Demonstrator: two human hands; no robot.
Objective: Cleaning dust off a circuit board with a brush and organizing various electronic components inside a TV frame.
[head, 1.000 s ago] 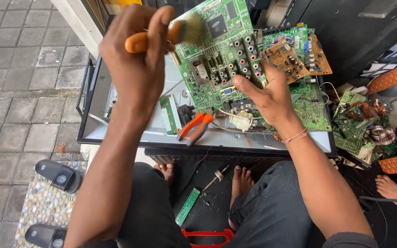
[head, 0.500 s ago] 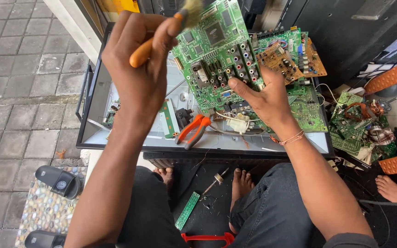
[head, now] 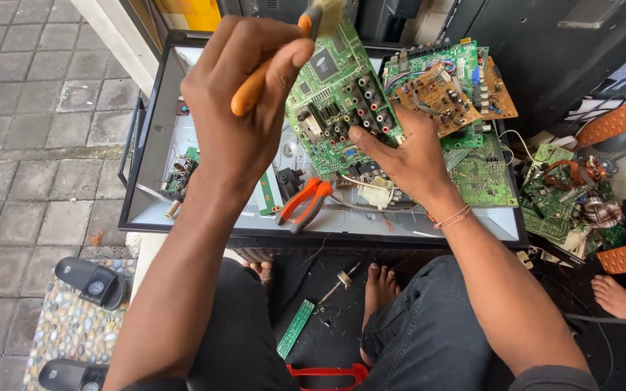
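Left hand (head: 244,108) is closed around the orange handle of a brush (head: 284,61), bristles held at the top edge of the green circuit board (head: 338,101). Right hand (head: 400,156) is clamped on the board's lower right edge, thumb on the face beside the row of round connectors; board is kept tilted up over the open flat-screen chassis (head: 161,210).

For a clean pass: light strokes are best swept away from the connectors, board kept steeply tilted so dust drops off, grip kept on the edge only.

Versus 0.5 s ago: the brush has been raised further toward the board's upper edge; the board's hold is unchanged.

Around it: orange-handled pliers (head: 304,204) lie inside the chassis, a brown board (head: 440,98) and more green boards are stacked right, and sandals (head: 92,282) sit on the paving (head: 30,145).
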